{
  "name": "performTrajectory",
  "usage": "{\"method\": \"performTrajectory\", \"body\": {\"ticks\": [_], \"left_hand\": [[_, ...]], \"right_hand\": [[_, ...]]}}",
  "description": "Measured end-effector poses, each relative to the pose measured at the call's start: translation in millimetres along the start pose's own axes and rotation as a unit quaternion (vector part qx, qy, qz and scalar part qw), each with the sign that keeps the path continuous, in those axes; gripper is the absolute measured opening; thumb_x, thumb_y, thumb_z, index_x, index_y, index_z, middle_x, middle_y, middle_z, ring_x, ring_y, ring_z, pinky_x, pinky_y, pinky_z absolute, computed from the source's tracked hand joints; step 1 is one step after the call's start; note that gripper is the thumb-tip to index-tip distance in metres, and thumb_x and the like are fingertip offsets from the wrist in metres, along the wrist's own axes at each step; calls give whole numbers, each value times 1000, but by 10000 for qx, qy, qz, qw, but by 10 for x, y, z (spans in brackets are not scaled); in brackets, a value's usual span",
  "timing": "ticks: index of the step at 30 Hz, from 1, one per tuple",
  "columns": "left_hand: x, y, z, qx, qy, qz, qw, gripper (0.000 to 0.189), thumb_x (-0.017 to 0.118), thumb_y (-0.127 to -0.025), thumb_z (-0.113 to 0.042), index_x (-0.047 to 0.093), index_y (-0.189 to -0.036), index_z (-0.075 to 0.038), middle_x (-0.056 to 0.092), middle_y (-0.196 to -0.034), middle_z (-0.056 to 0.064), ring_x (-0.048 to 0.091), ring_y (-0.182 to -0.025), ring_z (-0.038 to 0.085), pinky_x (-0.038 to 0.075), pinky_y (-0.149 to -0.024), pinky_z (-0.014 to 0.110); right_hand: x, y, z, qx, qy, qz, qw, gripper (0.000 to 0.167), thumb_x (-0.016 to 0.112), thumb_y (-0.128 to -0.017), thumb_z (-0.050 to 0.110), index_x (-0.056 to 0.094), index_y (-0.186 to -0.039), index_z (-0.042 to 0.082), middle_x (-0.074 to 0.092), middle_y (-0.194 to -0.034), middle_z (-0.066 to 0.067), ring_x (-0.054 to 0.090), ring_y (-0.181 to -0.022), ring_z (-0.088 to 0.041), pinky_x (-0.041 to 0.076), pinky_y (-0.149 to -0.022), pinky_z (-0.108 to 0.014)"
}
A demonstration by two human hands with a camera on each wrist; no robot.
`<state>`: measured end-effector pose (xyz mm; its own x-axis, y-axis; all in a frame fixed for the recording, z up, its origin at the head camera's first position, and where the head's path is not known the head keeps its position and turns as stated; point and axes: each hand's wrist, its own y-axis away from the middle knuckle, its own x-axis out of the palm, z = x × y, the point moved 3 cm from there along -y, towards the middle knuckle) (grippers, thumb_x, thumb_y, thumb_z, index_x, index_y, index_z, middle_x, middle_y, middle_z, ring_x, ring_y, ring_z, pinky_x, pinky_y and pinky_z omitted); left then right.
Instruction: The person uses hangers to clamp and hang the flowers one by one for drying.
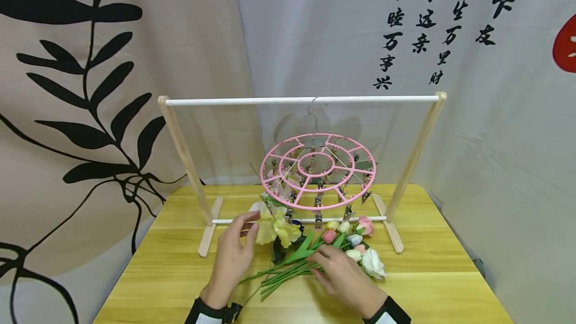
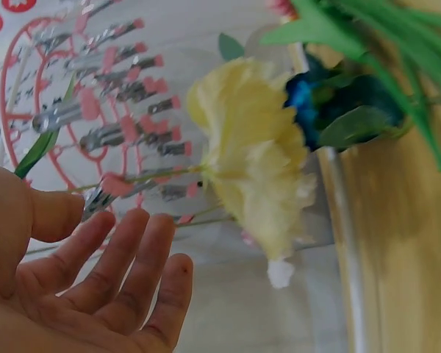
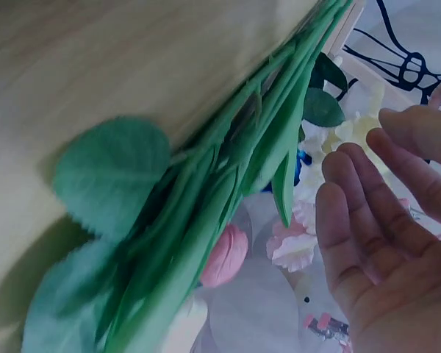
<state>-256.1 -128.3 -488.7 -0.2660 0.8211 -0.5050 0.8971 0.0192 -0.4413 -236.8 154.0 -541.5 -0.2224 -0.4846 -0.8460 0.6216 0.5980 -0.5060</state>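
Note:
A pink round clip hanger (image 1: 317,208) hangs by a metal hook from a white rod, with many small metal clips beneath. A yellow flower (image 1: 276,226) hangs upside down at its left side; in the left wrist view its stem runs up to a clip (image 2: 103,195). My left hand (image 1: 234,249) is beside this flower, palm up, thumb and fingers apart, the fingertips near that clip. My right hand (image 1: 344,274) is over a bunch of artificial flowers, close above the green stems (image 1: 288,274); in the right wrist view its fingers are loosely bent with nothing between them.
The bunch on the yellow wooden table (image 1: 450,284) has a white rose (image 1: 372,264), a pink rose (image 1: 364,225) and several tulips. A dark blue flower (image 2: 301,107) hangs near the yellow one. Wooden legs (image 1: 416,156) hold up the white rod (image 1: 252,101). Printed curtains stand behind.

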Motion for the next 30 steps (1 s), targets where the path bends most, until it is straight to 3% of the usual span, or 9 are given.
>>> {"method": "performTrajectory", "body": {"ticks": [9, 14, 21, 30], "left_hand": [[176, 378, 82, -230, -296, 521, 9979, 21, 74, -115, -9, 83, -131, -18, 86, -124, -6, 82, -112, 15, 70, -99, 35], [290, 526, 147, -230, -259, 922, 9951, 17, 75, -115, -14, 84, -126, -24, 86, -124, -6, 82, -110, 12, 69, -92, 31], [393, 632, 153, 82, -635, 1129, 9915, 14, 77, -114, -14, 84, -126, -18, 83, -118, -8, 80, -108, 9, 70, -91, 36], [413, 672, 198, 69, -1113, 1484, 9826, 12, 84, -109, -16, 84, -120, -18, 82, -113, -9, 80, -102, 11, 67, -85, 34]], "right_hand": [[193, -97, 91, -66, -44, 335, 9994, 24, 94, -101, 15, 84, -122, 18, 80, -118, 4, 78, -105, -13, 69, -87, -28], [324, -264, 145, -171, -127, 605, 9979, 18, 88, -105, 14, 85, -123, 19, 81, -119, 4, 77, -111, -14, 68, -95, -31], [525, -434, 163, -353, 202, 893, 9952, 14, 86, -107, 18, 87, -121, 19, 86, -117, 5, 78, -109, -14, 66, -97, -33], [679, -500, 105, -149, 363, 1145, 9927, 11, 85, -108, 19, 88, -115, 27, 86, -112, 11, 73, -105, -11, 62, -89, -29]]}}
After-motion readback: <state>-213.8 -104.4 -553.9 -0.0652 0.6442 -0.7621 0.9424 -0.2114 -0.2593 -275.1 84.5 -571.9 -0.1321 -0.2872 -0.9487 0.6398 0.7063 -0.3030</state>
